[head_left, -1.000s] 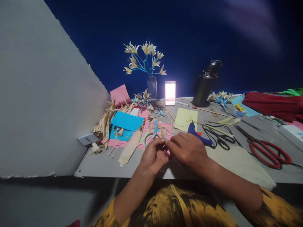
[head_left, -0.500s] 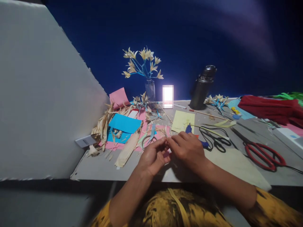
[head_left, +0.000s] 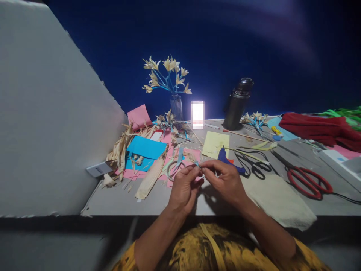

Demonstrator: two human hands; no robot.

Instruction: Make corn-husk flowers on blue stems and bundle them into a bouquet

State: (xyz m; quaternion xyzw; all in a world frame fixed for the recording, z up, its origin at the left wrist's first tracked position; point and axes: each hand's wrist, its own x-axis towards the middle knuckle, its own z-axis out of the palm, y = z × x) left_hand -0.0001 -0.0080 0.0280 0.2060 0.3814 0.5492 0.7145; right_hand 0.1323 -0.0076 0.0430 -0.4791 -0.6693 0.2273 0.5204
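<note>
My left hand (head_left: 183, 186) and my right hand (head_left: 225, 178) meet above the table's front part, fingertips pinched together. Between them they grip a small dried-husk flower (head_left: 192, 159), pale petals pointing away from me, with a bit of blue at its base. Its lower part is hidden by my fingers. Just left of my left hand lies a roll of tape (head_left: 168, 172) with a light-blue strip standing up from it. A blue glue gun (head_left: 222, 155) rests right behind my right hand, partly covered by it.
Husks (head_left: 121, 154), blue paper (head_left: 147, 146) and pink paper lie left. Behind stand a vase (head_left: 176, 107) of husk flowers, a bright light (head_left: 197, 114) and a dark flask (head_left: 238, 107). Black-handled scissors (head_left: 258, 171), red-handled scissors (head_left: 310, 182) and a pale cloth (head_left: 278, 199) lie right.
My hands have turned at the wrists, so the small flower now shows above my fingertips. My right fingers have drawn back slightly from over the glue gun. The view has shifted a little.
</note>
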